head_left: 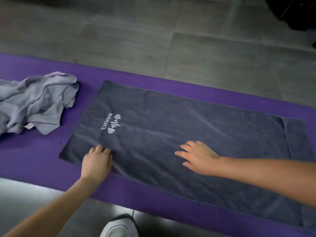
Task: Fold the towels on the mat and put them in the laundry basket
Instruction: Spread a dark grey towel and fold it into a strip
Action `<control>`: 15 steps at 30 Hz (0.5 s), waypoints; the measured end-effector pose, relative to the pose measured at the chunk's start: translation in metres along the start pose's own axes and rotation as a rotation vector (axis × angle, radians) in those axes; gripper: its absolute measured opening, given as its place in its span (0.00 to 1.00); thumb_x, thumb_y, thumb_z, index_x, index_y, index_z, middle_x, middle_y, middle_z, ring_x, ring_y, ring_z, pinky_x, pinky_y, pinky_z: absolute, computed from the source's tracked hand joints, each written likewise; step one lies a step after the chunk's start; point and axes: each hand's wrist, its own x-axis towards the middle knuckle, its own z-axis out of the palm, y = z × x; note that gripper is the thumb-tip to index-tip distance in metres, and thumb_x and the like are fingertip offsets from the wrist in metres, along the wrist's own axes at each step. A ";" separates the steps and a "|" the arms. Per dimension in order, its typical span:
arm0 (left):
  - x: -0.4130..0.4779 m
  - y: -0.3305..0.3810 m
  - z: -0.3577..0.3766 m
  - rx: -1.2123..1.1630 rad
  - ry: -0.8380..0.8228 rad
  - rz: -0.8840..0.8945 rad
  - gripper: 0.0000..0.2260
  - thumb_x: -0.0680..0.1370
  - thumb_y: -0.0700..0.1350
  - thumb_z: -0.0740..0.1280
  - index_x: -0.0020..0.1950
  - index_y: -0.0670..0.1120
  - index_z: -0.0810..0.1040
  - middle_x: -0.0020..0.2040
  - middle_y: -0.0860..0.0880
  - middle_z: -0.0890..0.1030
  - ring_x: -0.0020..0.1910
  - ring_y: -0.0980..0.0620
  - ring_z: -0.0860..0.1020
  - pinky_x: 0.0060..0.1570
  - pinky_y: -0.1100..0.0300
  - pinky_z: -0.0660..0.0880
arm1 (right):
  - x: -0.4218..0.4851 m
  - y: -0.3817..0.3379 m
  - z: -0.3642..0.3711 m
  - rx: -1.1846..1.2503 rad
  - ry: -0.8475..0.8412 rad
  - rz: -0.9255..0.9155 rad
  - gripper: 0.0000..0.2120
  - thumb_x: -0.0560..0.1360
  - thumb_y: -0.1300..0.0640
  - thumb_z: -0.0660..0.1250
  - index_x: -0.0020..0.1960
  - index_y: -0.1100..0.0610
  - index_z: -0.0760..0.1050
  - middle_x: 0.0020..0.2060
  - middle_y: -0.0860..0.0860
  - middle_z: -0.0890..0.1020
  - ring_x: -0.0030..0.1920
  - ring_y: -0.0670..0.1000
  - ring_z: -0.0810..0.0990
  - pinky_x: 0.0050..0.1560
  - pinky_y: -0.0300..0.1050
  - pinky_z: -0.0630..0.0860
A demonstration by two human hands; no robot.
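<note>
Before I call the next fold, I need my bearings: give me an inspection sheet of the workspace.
Surface: purple mat on grey tiled floor.
Job's things: dark grey towel spread flat on the mat, white logo up; light grey towel crumpled to its left, apart; laundry basket not in view.
Clutter: nothing seen.
Hands: left hand on the dark towel's near-left part, fingers bent, grip unclear; right hand flat on its middle, fingers spread.
Cables: nothing seen.
Surroundings: shoe by the mat's near edge; dark object far right, unidentifiable.
</note>
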 end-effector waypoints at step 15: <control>-0.007 -0.100 0.044 -0.175 0.080 -0.460 0.19 0.79 0.43 0.57 0.70 0.48 0.67 0.72 0.43 0.66 0.71 0.40 0.62 0.66 0.40 0.57 | 0.092 -0.147 0.051 0.163 0.066 0.185 0.28 0.79 0.39 0.43 0.75 0.50 0.58 0.75 0.63 0.56 0.75 0.64 0.52 0.68 0.69 0.54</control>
